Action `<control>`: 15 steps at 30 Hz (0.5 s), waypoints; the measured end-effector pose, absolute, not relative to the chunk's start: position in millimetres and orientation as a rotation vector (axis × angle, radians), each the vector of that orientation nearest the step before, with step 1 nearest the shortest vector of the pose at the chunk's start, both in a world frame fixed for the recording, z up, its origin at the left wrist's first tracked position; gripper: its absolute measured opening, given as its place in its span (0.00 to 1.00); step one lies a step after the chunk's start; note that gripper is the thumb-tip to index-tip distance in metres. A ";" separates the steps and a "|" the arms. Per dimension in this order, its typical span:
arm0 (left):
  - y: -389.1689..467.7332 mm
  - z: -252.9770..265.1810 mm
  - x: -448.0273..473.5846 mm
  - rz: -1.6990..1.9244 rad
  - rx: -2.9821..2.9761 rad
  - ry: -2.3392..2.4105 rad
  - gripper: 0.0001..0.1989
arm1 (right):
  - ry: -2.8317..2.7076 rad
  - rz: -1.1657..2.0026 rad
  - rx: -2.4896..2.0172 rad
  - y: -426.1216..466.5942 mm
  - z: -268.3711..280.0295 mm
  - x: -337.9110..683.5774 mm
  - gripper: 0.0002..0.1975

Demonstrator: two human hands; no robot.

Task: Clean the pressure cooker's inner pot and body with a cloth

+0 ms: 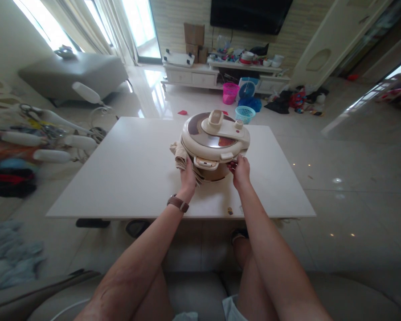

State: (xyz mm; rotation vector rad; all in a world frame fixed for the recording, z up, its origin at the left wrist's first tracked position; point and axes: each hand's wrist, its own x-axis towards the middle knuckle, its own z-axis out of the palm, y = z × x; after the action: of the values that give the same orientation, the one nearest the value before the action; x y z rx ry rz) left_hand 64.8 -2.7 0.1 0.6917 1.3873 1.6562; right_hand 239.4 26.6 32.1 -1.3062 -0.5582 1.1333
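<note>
A cream electric pressure cooker [217,154] with a shiny lid stands on the white table [137,178]. A beige cloth [181,157] is bunched against its left side. My left hand [188,176] is closed on that cloth, pressing it to the cooker's side; part of the fingers is hidden behind the cloth. At the cooker's right front, my right hand [241,171] has its fingers curled under the lid's rim, touching the body. A brown watch is on my left wrist.
A small brownish bit [230,210] lies near the table's front edge. Beyond the table are a pink basket [230,93], a light blue basket [245,114] and a cluttered low cabinet [194,73]. To the left stands a white-armed rack [53,133]. A sofa [197,294] is beneath me.
</note>
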 end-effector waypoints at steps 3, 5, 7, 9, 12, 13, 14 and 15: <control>-2.4 -0.1 64.2 1.663 0.697 1.386 0.36 | -0.549 1.136 -1.310 25.9 33.6 238.8 0.11; -2.5 0.0 64.0 1.665 0.695 1.377 0.36 | -0.548 1.133 -1.314 26.1 33.2 238.8 0.11; -3.2 0.4 64.5 1.676 0.700 1.364 0.36 | -0.547 1.128 -1.314 26.7 32.3 239.0 0.12; -4.1 0.8 65.7 1.693 0.707 1.359 0.36 | -0.548 1.129 -1.312 27.0 31.9 239.0 0.13; -2.6 0.5 66.1 1.704 0.692 1.368 0.34 | -0.542 1.130 -1.312 26.2 33.9 238.3 0.12; -0.6 -0.1 64.8 1.702 0.678 1.368 0.33 | -0.538 1.130 -1.313 25.7 35.2 238.0 0.11; 2.5 -0.8 62.5 1.700 0.666 1.365 0.33 | -0.534 1.130 -1.316 25.1 36.5 237.6 0.11; 6.5 -1.8 59.2 1.696 0.654 1.360 0.32 | -0.532 1.132 -1.319 24.5 37.8 237.4 0.11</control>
State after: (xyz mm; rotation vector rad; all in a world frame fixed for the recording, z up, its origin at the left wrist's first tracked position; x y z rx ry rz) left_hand 59.2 6.5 -1.8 0.6537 1.3599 1.6964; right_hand 237.4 24.5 37.8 -1.3191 -0.5323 1.1320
